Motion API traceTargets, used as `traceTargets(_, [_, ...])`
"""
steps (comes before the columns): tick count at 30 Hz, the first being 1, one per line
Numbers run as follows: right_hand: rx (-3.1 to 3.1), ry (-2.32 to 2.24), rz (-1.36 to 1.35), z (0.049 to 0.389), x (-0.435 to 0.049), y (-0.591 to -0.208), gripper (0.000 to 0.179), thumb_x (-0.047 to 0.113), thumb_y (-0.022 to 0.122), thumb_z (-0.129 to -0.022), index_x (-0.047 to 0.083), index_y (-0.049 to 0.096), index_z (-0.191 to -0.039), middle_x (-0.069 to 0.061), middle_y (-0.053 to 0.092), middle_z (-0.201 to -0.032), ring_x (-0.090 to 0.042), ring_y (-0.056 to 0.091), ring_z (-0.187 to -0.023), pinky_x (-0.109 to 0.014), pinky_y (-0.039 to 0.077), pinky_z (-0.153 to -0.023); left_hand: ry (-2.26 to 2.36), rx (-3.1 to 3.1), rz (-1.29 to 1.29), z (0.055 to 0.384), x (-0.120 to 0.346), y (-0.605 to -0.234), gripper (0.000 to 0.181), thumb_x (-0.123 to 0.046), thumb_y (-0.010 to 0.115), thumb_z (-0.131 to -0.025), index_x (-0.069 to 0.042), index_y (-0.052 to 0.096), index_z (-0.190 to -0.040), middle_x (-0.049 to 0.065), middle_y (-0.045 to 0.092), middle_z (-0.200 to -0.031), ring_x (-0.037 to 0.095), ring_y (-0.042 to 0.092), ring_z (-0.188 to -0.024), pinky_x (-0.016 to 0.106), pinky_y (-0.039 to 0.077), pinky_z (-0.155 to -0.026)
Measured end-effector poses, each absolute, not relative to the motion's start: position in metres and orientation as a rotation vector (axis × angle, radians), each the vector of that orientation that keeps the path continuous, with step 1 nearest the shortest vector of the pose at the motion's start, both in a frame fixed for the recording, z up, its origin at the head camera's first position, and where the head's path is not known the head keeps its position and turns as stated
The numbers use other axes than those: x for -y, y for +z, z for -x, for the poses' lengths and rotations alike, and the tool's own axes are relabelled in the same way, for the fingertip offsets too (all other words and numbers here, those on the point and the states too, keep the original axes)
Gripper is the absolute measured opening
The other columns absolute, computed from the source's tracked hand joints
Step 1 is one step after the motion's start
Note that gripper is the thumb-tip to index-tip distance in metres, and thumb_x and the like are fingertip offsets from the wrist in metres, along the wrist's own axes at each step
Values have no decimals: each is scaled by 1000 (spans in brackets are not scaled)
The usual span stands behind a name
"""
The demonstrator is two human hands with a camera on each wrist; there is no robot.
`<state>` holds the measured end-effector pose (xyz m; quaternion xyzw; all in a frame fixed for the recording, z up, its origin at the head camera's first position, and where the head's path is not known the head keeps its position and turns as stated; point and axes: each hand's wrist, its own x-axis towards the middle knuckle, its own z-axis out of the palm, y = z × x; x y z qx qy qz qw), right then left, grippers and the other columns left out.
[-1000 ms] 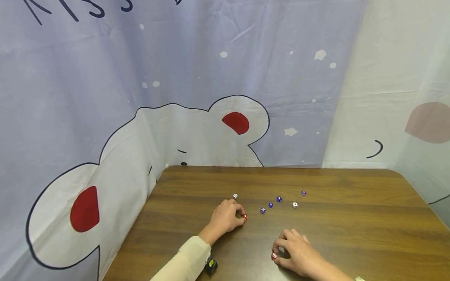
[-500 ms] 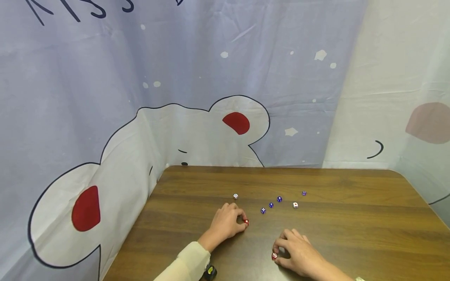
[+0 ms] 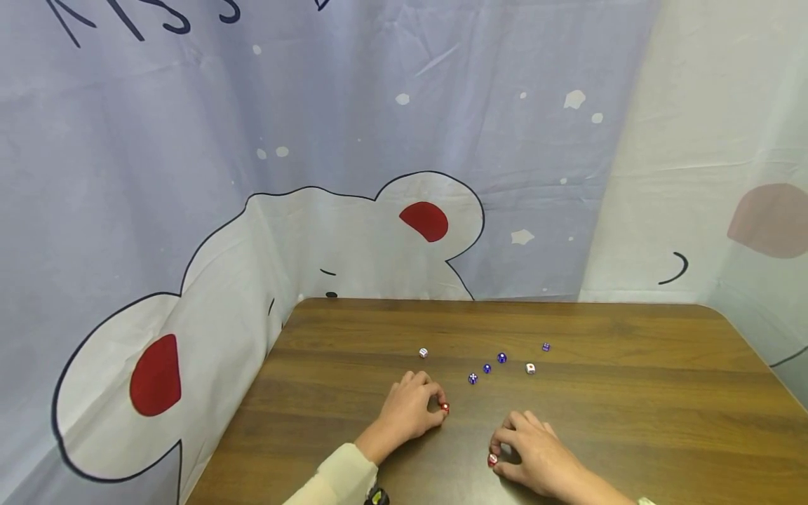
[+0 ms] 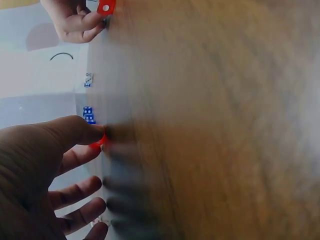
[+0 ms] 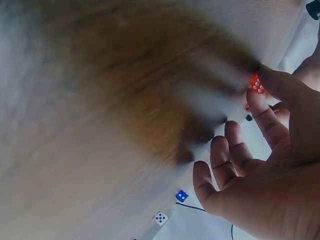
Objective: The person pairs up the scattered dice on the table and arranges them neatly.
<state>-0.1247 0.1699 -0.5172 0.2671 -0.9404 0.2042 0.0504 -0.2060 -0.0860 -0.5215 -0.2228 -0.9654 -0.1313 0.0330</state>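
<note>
My left hand (image 3: 409, 408) pinches a red die (image 3: 445, 407) between thumb and forefinger, low over the wooden table (image 3: 631, 393). The right hand (image 3: 533, 449), nearer the front, pinches a second red die (image 3: 492, 460) in the same way. In the right wrist view white pips show on that red die (image 5: 258, 84), and the other fingertips reach down to the tabletop. Thumb and finger mostly cover the left red die (image 4: 99, 144) in the left wrist view. The two held dice are apart.
Beyond the hands lie several blue dice, the nearest one (image 3: 473, 379) in a slanting row with two others and one (image 3: 546, 347) farther right. A white die (image 3: 530, 368) is near them; another white die (image 3: 423, 353) lies behind my left hand. A patterned curtain (image 3: 536, 140) hangs behind the table.
My left hand has drawn its red die toward the front and slightly right, closer to the other red die. The right hand has stayed still.
</note>
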Motion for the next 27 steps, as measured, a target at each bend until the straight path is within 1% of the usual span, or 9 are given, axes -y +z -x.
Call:
traceTargets(17, [2898, 621, -796, 125, -169, -516, 23, 38, 84, -78, 38, 63, -86, 18, 46, -95, -5, 38, -87, -27, 29, -70, -409, 2921, 761, 190, 79, -519, 16, -40, 81, -78, -31, 69, -84, -12, 57, -98, 11, 51, -93, 29, 40, -72])
traceTargets(27, [2878, 610, -794, 125, -167, -517, 23, 39, 84, -78, 39, 62, -85, 19, 45, -94, -4, 36, -85, -27, 29, -69, -429, 2956, 789, 182, 75, -518, 16, -41, 81, -80, -31, 70, -85, -12, 60, -103, 9, 49, -93, 28, 40, -74])
